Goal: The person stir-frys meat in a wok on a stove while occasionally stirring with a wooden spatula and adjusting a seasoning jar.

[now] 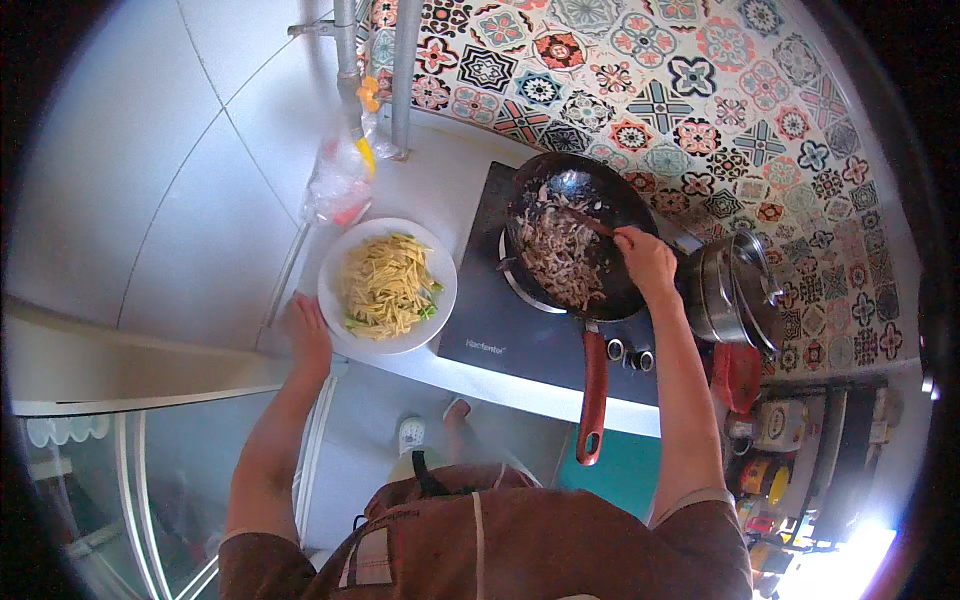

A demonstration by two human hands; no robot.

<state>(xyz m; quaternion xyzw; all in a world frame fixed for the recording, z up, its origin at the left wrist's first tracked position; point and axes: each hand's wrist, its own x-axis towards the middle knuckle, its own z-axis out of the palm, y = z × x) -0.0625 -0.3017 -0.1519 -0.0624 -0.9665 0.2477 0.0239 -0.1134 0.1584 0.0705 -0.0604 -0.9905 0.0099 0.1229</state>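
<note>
My right hand [648,261] grips the handle of a brown spatula [596,224], its far end among the shredded meat [559,255] in a dark wok [626,289]. The wok sits on a black gas cooktop [487,315], its reddish-brown handle [592,397] pointing towards me. My left hand [309,337] is at the counter's left edge, beside a white plate [446,300] heaped with pale yellow shreds [390,285] and some green pieces. Its fingers are extended and hold nothing; whether they touch the plate's rim cannot be told.
Stacked metal pots [720,289] stand right of the wok, near a red container [737,375]. Grey pipes [405,75] and a clear plastic bag [337,184] are behind the plate. Patterned tiles [660,105] cover the wall behind. Jars and packages [765,480] fill a shelf at right.
</note>
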